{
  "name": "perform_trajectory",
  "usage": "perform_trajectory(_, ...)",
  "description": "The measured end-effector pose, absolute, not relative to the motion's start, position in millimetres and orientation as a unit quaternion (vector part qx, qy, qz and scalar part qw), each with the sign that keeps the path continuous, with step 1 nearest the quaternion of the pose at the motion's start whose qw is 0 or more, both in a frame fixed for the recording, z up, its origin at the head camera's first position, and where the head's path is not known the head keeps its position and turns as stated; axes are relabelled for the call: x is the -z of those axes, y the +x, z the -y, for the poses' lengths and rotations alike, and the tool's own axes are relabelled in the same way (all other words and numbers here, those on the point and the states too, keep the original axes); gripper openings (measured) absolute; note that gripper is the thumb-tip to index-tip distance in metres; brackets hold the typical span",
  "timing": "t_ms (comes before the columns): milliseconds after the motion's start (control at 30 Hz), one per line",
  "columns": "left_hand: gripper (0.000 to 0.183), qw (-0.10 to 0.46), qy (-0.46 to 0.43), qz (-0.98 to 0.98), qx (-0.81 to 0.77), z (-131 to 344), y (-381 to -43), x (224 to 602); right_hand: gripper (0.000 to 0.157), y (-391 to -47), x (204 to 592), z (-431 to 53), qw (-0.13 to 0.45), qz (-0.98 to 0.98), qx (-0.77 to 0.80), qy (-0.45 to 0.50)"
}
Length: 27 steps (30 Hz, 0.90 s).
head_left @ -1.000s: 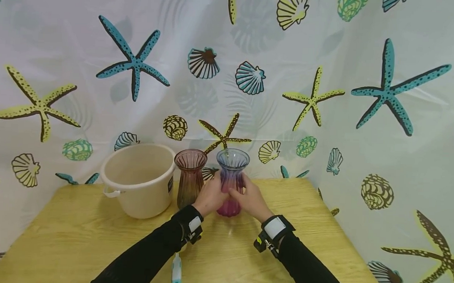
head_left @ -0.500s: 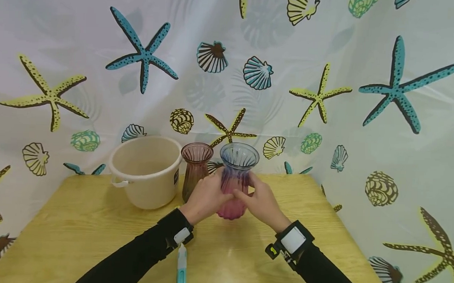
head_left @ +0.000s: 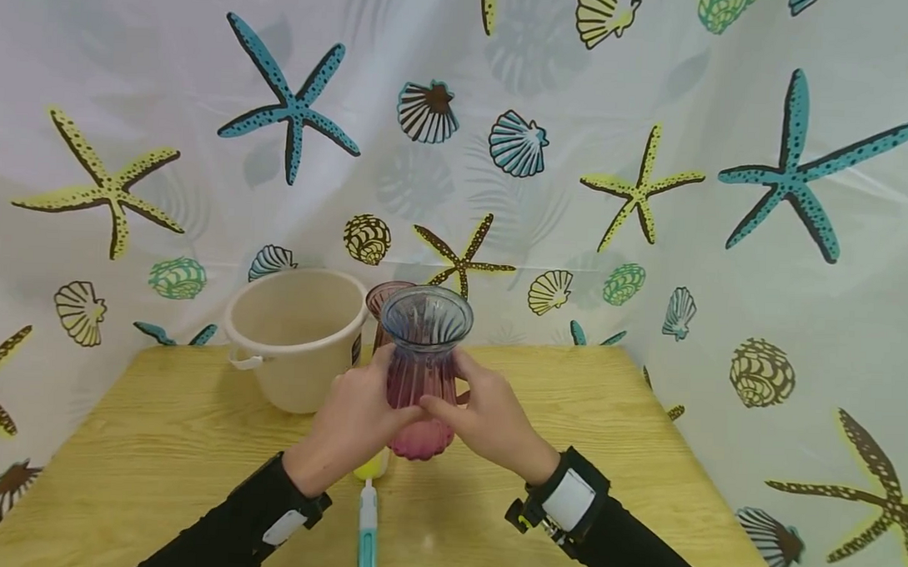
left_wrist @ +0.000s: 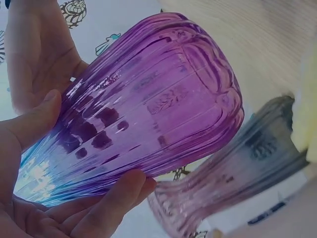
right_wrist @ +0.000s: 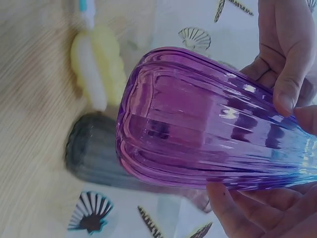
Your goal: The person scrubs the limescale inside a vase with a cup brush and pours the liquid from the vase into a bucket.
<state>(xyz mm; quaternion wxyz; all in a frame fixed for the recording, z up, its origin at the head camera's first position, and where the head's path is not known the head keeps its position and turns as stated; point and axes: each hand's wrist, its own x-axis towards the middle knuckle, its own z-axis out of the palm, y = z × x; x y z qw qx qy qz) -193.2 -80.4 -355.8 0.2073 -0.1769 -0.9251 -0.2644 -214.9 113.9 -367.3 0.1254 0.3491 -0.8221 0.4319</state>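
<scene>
Between my two hands is a ribbed glass vase, blue at its flared rim and pink-purple at its base. My left hand grips it from the left, thumb across the near side. From the right, my right hand grips the same vase, the two thumbs meeting in front. The purple base of the vase shows large in the left wrist view, held off the table. A second vase, brownish-pink above and grey below, stands behind and is mostly hidden in the head view; its grey base shows in the right wrist view.
A cream bucket with a side handle stands at the back left. A brush with a yellow sponge head and a white and teal handle lies on the wooden table. A patterned curtain hangs behind.
Both hands have lifted the blue and pink vase and brought it nearer and to the left, so it now overlaps the brownish vase. The head view has shifted slightly.
</scene>
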Motion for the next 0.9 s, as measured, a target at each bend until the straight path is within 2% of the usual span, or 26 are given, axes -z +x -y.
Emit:
perform_trajectory(167,0.083,0.23,-0.183,0.919,0.263,111,-172,350,0.063,-203,362,-85,0.142,0.81,-0.413,0.391)
perform_trajectory(333,0.086,0.234,-0.157,0.924,0.258,140,-150,354,0.065,-194,366,-57,0.155,0.802,-0.386,0.428)
perform_trajectory(500,0.074,0.223,-0.119,0.933,0.258,165,-136,363,0.072,-190,374,-32,0.124,0.8,-0.381,0.447)
perform_trajectory(667,0.066,0.194,-0.079,0.945,0.252,185,-125,368,0.073,-185,383,-9,0.097,0.798,-0.365,0.47)
perform_trajectory(900,0.064,0.192,-0.049,0.952,0.232,205,-116,381,0.074,-183,395,15,0.081,0.804,-0.35,0.474)
